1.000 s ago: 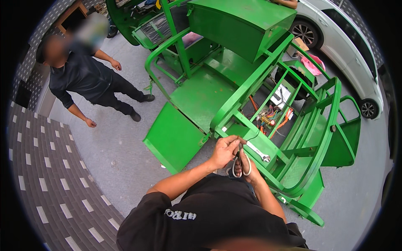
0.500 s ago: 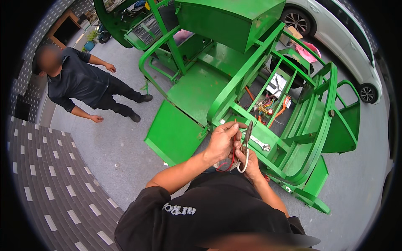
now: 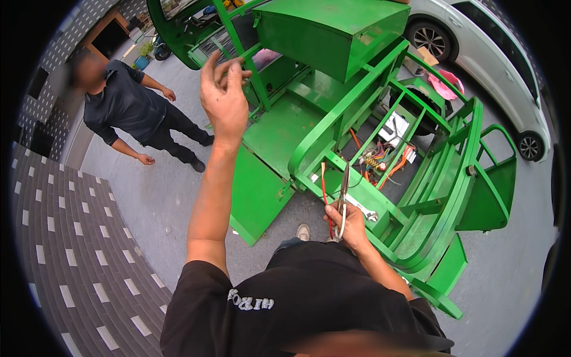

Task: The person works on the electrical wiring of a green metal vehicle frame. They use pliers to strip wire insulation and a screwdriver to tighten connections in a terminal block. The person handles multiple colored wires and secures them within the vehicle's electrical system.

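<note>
My left hand (image 3: pixel 223 101) is raised high over the green floor panel, fingers bent but apart, with nothing visible in it. In front of my body, my right hand (image 3: pixel 351 226) grips a pair of scissors (image 3: pixel 344 187) with white-coated handles, blades pointing up and away from me. The same hand holds a red wire (image 3: pixel 325 190), whose upper end looks stripped to bare copper. Just beyond that hand, an adjustable wrench (image 3: pixel 367 213) lies on the green vehicle frame (image 3: pixel 315 143).
Coloured wires (image 3: pixel 376 160) and a silver box (image 3: pixel 394 129) sit inside the open frame. A person (image 3: pixel 134 110) in dark clothes stands at the left. Beyond the frame are a pink cloth (image 3: pixel 446 84) and a parked silver car (image 3: pixel 485 65). A brick wall (image 3: pixel 77 250) borders the left.
My left hand has left the red wire and swung up and to the left. The right hand keeps the scissors and wire, slightly lower, and the wire's stripped-looking end now shows.
</note>
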Motion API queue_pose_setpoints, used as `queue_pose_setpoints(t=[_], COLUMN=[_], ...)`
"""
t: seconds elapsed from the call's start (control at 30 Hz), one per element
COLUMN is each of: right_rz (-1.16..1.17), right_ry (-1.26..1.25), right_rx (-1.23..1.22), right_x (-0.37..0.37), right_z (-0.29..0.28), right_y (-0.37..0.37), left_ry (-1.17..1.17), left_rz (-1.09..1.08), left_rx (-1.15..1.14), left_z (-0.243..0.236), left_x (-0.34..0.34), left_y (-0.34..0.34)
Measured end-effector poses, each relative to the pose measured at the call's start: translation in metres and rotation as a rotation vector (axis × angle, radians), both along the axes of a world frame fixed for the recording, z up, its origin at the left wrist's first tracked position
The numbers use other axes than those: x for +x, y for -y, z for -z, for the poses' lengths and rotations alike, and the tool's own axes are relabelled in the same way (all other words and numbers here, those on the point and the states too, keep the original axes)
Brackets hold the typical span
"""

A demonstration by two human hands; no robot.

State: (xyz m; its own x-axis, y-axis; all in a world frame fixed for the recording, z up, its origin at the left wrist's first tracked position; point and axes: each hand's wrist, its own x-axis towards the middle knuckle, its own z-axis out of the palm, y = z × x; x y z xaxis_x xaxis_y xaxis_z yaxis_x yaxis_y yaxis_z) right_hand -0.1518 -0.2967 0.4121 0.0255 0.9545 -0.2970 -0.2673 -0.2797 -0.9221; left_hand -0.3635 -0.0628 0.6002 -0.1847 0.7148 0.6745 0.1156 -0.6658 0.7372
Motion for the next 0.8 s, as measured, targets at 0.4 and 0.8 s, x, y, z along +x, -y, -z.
queue_pose_setpoints(t=[0.4,0.8], right_rz=[0.084,-0.005], right_ry=[-0.144,-0.116], right_rx=[-0.040,-0.052], right_x=[0.044,0.075], right_z=[0.004,0.025], right_y=[0.005,0.018], left_ry=[-0.239,0.252], left_rz=[0.399,0.762], left_rx=[-0.915,-1.241], left_z=[0.121,0.165], left_x=[0.077,0.123], left_y=[0.136,0.166])
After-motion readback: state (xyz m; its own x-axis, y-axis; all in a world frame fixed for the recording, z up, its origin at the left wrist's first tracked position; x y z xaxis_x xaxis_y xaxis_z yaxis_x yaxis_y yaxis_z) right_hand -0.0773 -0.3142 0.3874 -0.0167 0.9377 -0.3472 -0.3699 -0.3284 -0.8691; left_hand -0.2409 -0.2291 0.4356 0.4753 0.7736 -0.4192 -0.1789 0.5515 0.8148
